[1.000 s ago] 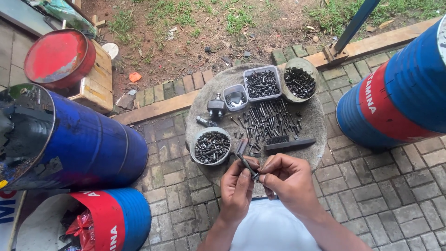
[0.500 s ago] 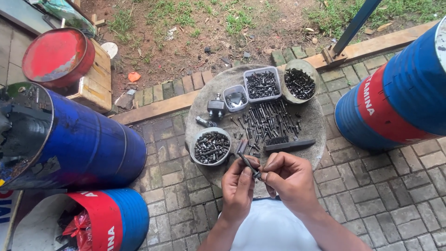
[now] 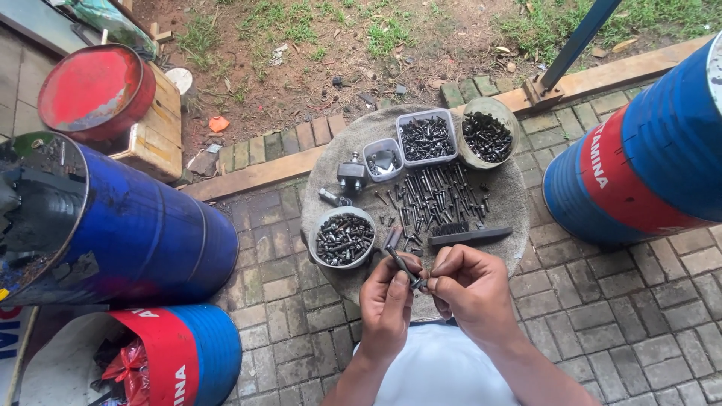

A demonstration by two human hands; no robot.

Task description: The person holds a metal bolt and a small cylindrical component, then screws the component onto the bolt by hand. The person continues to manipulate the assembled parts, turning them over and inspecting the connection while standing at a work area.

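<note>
While bent inward over the round table [image 3: 511, 203], left hand [image 3: 387, 304] and right hand [image 3: 470, 289], fingers together pinching one dark bolt [image 3: 402, 265].

Dark, dull metal bolts [image 3: 432, 197] lay on a rough grey stone-like round slab [image 3: 511, 203], beside glossy painted metal drums [image 3: 150, 233], matt brick paving [image 3: 624, 316] and a clear plastic tub [image 3: 427, 137].

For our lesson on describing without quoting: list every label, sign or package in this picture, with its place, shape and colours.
Blue steel drum lying at right: broad red band around it, white lettering.
Blue drum at lower left: red band at its open end, white lettering.
Flat white sign at the lower left edge: blue and red lettering, partly cut off.
Red plastic bag inside that lower-left drum: crumpled, no visible print.
</note>
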